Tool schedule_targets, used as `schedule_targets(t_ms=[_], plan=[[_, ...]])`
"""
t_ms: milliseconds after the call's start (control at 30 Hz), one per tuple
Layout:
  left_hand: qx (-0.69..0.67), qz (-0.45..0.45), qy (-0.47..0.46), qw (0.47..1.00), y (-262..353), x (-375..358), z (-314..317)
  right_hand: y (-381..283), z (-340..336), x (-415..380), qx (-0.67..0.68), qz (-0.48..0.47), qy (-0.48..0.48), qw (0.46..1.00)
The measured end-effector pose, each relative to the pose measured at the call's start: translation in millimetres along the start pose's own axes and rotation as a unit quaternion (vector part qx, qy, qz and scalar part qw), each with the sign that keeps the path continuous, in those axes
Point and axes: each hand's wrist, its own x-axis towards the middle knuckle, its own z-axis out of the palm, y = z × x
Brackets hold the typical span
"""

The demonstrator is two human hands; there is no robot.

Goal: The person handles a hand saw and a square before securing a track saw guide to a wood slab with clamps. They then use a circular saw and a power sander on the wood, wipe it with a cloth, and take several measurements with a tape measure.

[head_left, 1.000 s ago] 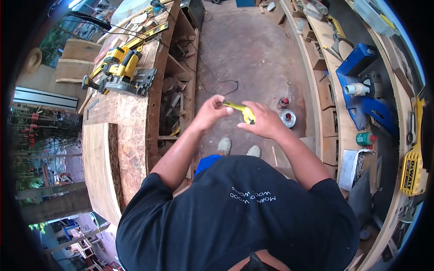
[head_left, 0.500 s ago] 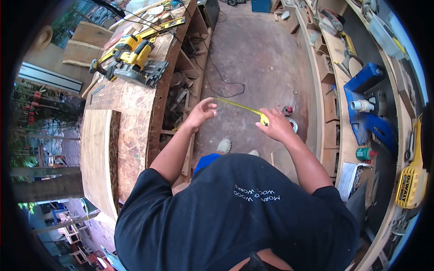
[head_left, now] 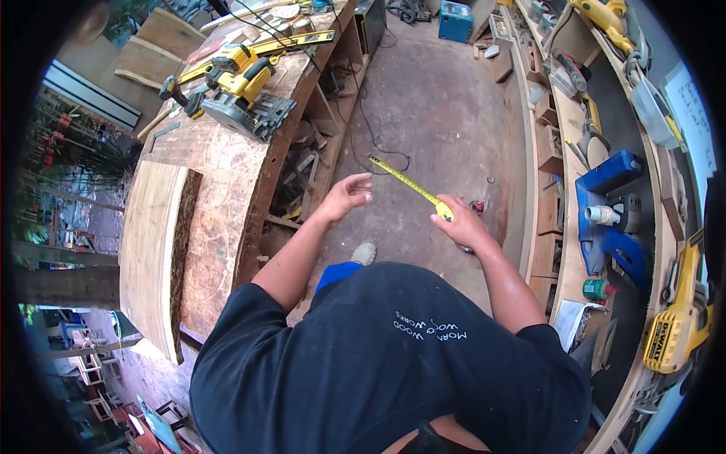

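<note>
My right hand (head_left: 463, 224) is wrapped round a yellow tape measure (head_left: 445, 212). Its yellow blade sticks out toward the upper left, over the floor, with the tip free in the air. Just below and left of that tip, my left hand (head_left: 347, 198) is held up with fingers apart and holds nothing. A wooden slab (head_left: 151, 246) with a bark edge lies on the workbench (head_left: 219, 227) to my left. Farther along the bench stands a yellow and black circular saw (head_left: 246, 83).
A yellow spirit level (head_left: 302, 39) and a cordless drill (head_left: 181, 97) lie on the bench. A black cable (head_left: 370, 125) crosses the floor. To my right, shelves hold a blue tool case (head_left: 611, 170), a green can (head_left: 596, 289) and a yellow DeWalt tool (head_left: 669, 333). A blue box (head_left: 455, 21) stands far ahead.
The blade's tip, which was close to my left fingers, is now apart from them. The view has shifted a little, and the blade slopes more steeply.
</note>
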Motion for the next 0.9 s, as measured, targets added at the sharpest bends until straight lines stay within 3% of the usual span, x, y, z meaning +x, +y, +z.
schedule_targets(t_ms=[333,400,467,567,733,900], plan=[[-0.030,0.041,0.023,0.998,21,9,11,9,-1,8,0.001,-0.006,0.000,1.000],[-0.212,0.047,-0.027,0.976,13,21,1,14,-2,10,-0.001,-0.015,-0.005,1.000],[-0.206,0.036,0.024,0.978,19,27,6,18,-2,11,-0.023,-0.031,-0.041,0.998],[-0.049,0.037,0.027,0.998,27,29,6,24,-3,12,0.009,-0.031,-0.074,0.997],[-0.028,0.032,0.000,0.999,32,36,5,30,-10,18,0.102,-0.032,-0.167,0.980],[-0.062,-0.002,-0.017,0.998,35,60,-6,39,-14,42,0.118,-0.041,-0.179,0.976]])
